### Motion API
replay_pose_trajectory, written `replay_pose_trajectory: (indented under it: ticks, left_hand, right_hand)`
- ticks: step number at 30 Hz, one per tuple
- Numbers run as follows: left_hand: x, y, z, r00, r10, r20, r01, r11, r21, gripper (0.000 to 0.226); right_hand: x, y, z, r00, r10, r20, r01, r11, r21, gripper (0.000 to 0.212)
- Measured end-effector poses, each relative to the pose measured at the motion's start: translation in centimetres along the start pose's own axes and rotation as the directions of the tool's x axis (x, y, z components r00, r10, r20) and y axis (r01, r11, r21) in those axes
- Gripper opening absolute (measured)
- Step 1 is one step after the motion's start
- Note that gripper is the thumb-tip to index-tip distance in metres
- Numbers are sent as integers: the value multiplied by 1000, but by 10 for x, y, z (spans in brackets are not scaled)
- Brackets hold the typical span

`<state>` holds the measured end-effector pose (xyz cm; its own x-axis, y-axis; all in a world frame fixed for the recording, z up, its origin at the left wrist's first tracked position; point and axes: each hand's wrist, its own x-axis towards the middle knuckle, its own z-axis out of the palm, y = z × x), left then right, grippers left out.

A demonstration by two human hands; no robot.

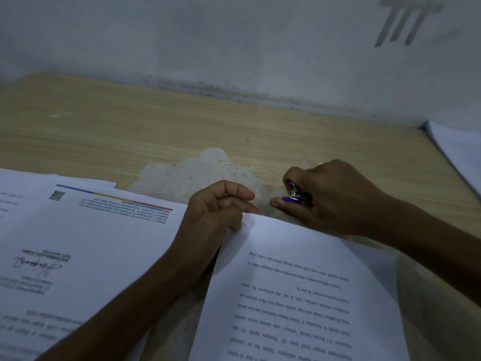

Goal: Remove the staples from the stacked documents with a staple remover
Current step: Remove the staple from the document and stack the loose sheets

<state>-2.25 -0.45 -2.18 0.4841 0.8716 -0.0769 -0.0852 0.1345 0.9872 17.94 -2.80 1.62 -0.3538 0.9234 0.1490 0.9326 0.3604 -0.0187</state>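
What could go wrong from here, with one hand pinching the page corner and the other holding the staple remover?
1. The left hand pinches the document's corner right beside a small dark mark, probably the staple; the staple remover in the right hand could nip a fingertip.
2. That corner is lifted and unsupported, so prying might tear the paper.
3. The light is dim, so the claws may miss.

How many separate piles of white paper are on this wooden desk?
3: a fanned pile with colour-striped sheet, left; the printed document the left hand pinches, centre; a plain stack, far right edge. Others may lie off-frame.
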Motion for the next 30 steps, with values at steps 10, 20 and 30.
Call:
replay_pose_trajectory:
  ticks: [10,20,30]
  left_hand:
    - [1,1,1,1000,3,2,-3,1000,-17,34]
    - [0,0,1,1000,14,-28,-15,1000,-9,32]
    - [1,0,2,999,32,-37,-34,998,-45,30]
  right_hand:
    - [5,5,-16,990,125,67,-142,867,478,26]
    - [4,3,-23,978,133,163,-205,767,608,22]
    - [-6,-4,-8,986,159,49,-155,766,624,47]
